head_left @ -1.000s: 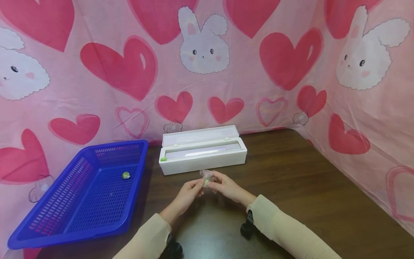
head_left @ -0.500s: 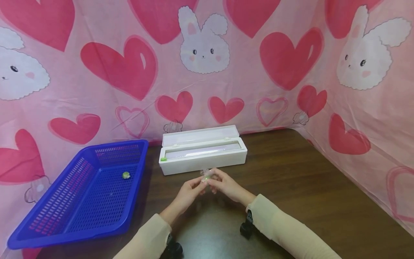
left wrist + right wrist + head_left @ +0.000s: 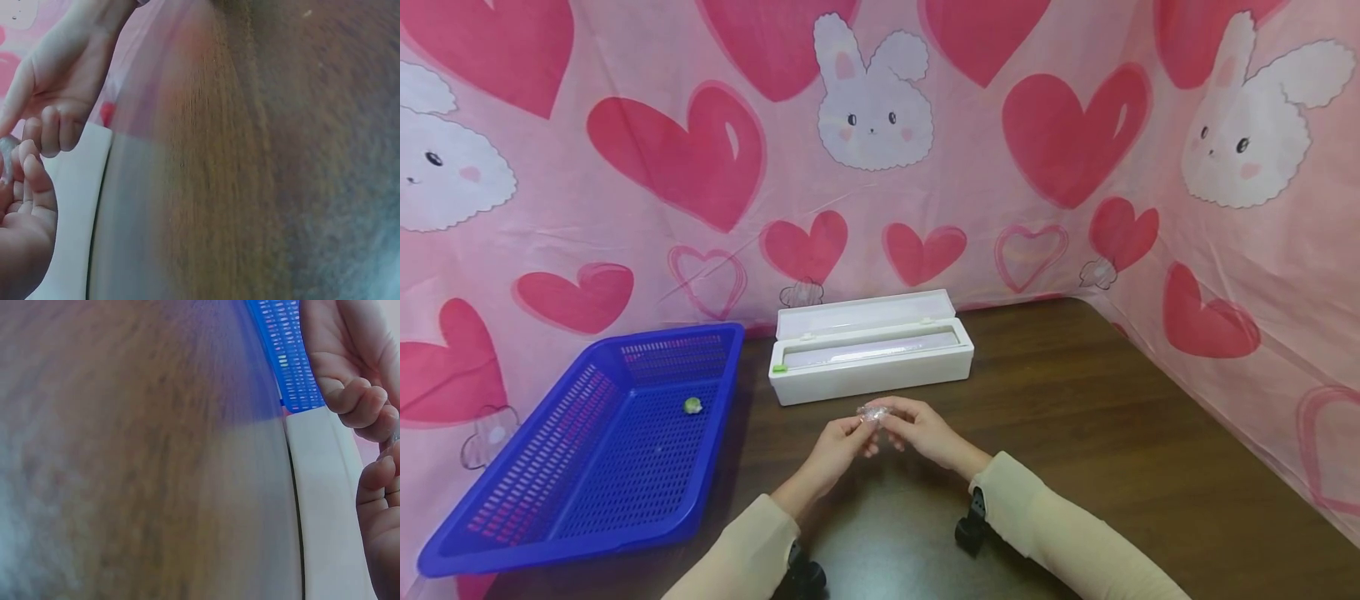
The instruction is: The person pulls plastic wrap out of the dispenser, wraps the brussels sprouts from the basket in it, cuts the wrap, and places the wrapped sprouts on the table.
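Note:
Both hands meet in the head view, over the table just in front of a white box. Between their fingertips is a small crumpled bundle of clear plastic wrap (image 3: pixel 874 412); earlier frames show something small and green inside, now mostly hidden. My left hand (image 3: pixel 837 447) pinches it from the left, thumb on top. From the other side my right hand (image 3: pixel 928 432) pinches it with thumb and index finger. In the left wrist view only a pale edge of the wrap (image 3: pixel 7 150) shows between the curled fingers. A small green, sprout-like ball (image 3: pixel 692 406) lies in the blue basket (image 3: pixel 617 546).
The white plastic wrap dispenser (image 3: pixel 871 379) stands behind the hands, lid raised, with a green slider (image 3: pixel 779 368) at its left end. The blue basket fills the left of the brown table (image 3: pixel 1075 433). A pink curtain with hearts (image 3: pixel 880 200) closes off the back and right.
The loose film standing up above the fingertips has been folded down into a tighter bundle, and the green inside has gone out of sight. Both hands stay in nearly the same place.

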`<state>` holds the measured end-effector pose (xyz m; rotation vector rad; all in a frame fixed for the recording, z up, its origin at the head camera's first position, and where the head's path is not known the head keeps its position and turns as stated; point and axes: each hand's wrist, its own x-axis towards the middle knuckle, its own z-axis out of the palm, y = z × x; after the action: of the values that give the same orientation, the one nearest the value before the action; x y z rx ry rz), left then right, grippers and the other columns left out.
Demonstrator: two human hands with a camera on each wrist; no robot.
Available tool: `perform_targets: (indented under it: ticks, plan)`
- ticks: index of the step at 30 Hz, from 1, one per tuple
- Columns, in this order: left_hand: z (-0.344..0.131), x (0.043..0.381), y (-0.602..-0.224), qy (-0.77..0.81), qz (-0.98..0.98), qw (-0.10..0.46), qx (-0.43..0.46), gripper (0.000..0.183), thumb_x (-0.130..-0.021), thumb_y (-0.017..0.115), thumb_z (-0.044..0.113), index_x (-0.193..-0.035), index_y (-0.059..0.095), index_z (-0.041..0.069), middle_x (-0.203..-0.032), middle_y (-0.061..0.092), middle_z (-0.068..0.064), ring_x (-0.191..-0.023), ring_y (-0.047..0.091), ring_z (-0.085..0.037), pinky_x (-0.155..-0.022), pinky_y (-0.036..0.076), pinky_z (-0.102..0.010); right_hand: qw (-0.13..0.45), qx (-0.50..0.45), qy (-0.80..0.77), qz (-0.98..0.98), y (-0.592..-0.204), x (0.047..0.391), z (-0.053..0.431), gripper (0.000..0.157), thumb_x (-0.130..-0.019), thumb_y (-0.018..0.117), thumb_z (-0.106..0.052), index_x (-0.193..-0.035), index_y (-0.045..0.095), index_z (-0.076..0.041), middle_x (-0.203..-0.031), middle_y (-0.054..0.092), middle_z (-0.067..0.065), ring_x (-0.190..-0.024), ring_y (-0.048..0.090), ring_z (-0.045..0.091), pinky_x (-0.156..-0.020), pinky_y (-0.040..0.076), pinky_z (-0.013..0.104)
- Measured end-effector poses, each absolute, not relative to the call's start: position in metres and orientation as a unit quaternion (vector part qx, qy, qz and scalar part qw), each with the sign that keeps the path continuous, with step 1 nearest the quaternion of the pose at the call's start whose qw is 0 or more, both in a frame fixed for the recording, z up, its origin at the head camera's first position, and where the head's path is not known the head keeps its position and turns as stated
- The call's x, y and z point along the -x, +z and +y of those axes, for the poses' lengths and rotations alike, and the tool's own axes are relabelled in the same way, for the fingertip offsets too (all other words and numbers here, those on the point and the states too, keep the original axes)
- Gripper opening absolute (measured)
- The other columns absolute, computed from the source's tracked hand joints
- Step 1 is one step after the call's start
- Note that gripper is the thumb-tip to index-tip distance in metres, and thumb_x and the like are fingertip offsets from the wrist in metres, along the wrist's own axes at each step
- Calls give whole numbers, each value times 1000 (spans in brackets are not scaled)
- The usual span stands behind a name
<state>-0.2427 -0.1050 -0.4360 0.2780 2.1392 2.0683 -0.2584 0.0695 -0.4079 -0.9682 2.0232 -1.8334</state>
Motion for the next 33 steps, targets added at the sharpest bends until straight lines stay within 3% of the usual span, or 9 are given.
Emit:
perform_targets:
  ticks: [5, 9, 14, 17, 22, 25, 29, 33]
  plan:
    - [-106, 241, -433, 687, 715, 85, -97, 37, -96, 49, 17, -93, 54, -19, -75, 58, -10, -62, 55, -10, -58, 45, -22, 114, 347, -613, 701, -409, 259, 70, 29, -96, 46, -5, -123, 54, 4, -84, 47, 34, -58, 44, 14, -51, 40, 24]
    - [-106, 241, -432, 676, 722, 101, -112, 39, -98, 45, 22, -96, 54, -16, -78, 57, -9, -67, 53, -12, -63, 45, -26, 113, 349, -611, 701, -410, 261, 72, 28, -97, 45, -6, -121, 54, 5, -73, 49, 24, -56, 44, 15, -49, 40, 24]
    - [-108, 241, -431, 676, 713, 133, -132, 45, -96, 49, 25, -129, 43, -4, -92, 53, -13, -77, 53, -15, -72, 44, -29, 128, 326, -630, 693, -412, 262, 73, 27, -98, 43, -8, -120, 53, 4, -66, 48, 9, -54, 44, 14, -49, 41, 23]
    - [-109, 241, -431, 688, 699, 140, -138, 51, -95, 51, 22, -137, 34, -2, -96, 52, -13, -78, 54, -15, -72, 45, -28, 141, 320, -631, 693, -410, 262, 74, 27, -98, 42, -9, -120, 52, 4, -66, 48, 8, -53, 44, 14, -49, 41, 23]
    - [-111, 240, -428, 707, 682, 142, -124, 35, -96, 50, 23, -114, 51, -6, -85, 53, -7, -73, 54, -13, -68, 45, -25, 133, 334, -606, 709, -406, 260, 73, 31, -97, 47, -11, -126, 52, -2, -65, 49, 5, -53, 44, 15, -47, 39, 24]
    - [-112, 240, -427, 712, 675, 146, -126, 34, -96, 49, 26, -102, 53, -7, -81, 53, -4, -71, 53, -12, -66, 45, -24, 116, 343, -595, 718, -405, 259, 73, 33, -95, 50, -11, -127, 52, -3, -66, 49, 8, -53, 43, 15, -46, 38, 24]
    - [-113, 241, -427, 708, 678, 146, -131, 38, -96, 48, 28, -98, 51, -10, -79, 53, -3, -68, 52, -11, -64, 44, -24, 98, 351, -588, 722, -404, 258, 72, 33, -95, 50, -8, -127, 52, 0, -82, 56, 19, -55, 43, 14, -49, 39, 23]
    - [-113, 241, -429, 703, 684, 143, -128, 38, -96, 49, 28, -98, 52, -9, -78, 54, -3, -67, 52, -12, -64, 44, -24, 85, 356, -582, 726, -404, 258, 72, 34, -95, 50, -6, -127, 50, 2, -98, 58, 13, -62, 45, 13, -55, 42, 23]
